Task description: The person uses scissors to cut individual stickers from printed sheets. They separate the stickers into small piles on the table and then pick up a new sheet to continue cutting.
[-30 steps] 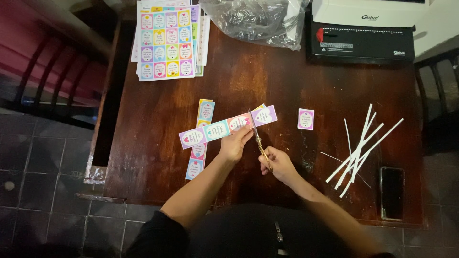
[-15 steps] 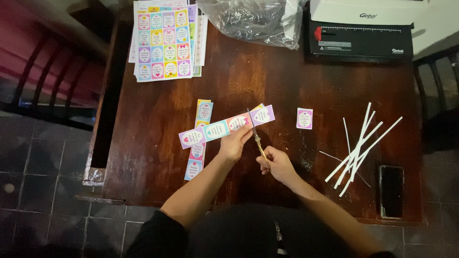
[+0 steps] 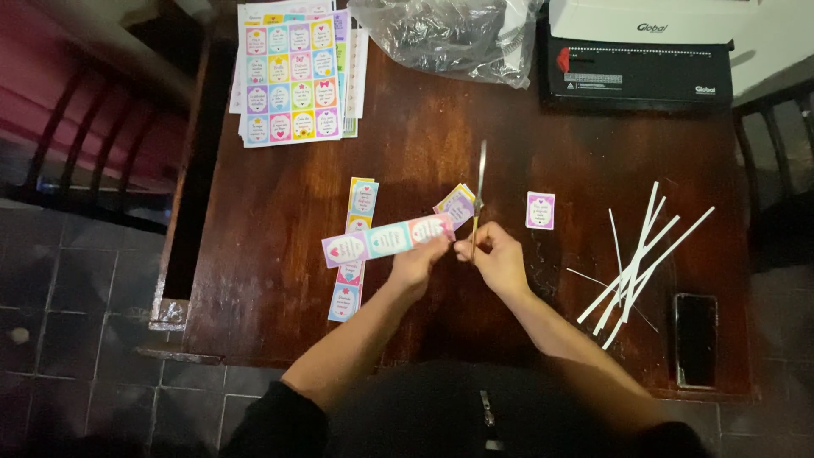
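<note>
My left hand (image 3: 420,261) pinches the right end of a horizontal strip of colourful cards (image 3: 386,239) just above the dark wooden table (image 3: 280,212). My right hand (image 3: 496,254) grips a pair of scissors (image 3: 480,185) whose blades point straight away from me. A single cut card (image 3: 456,203) lies tilted right beside the blades, off the strip's end. Under the held strip lies another strip of cards (image 3: 354,250), running towards me. One more single card (image 3: 540,210) rests on the table to the right of the scissors.
Sheets of uncut cards (image 3: 292,76) lie stacked at the far left. A crumpled clear plastic bag (image 3: 445,36) and a black-and-white binding machine (image 3: 640,64) sit at the far edge. White paper offcuts (image 3: 640,259) and a dark phone (image 3: 695,339) lie at the right. Chairs flank the table.
The end card has come off the strip and lies tilted beside the blades. The scissors swung from a diagonal to pointing straight away. My hands drew close together.
</note>
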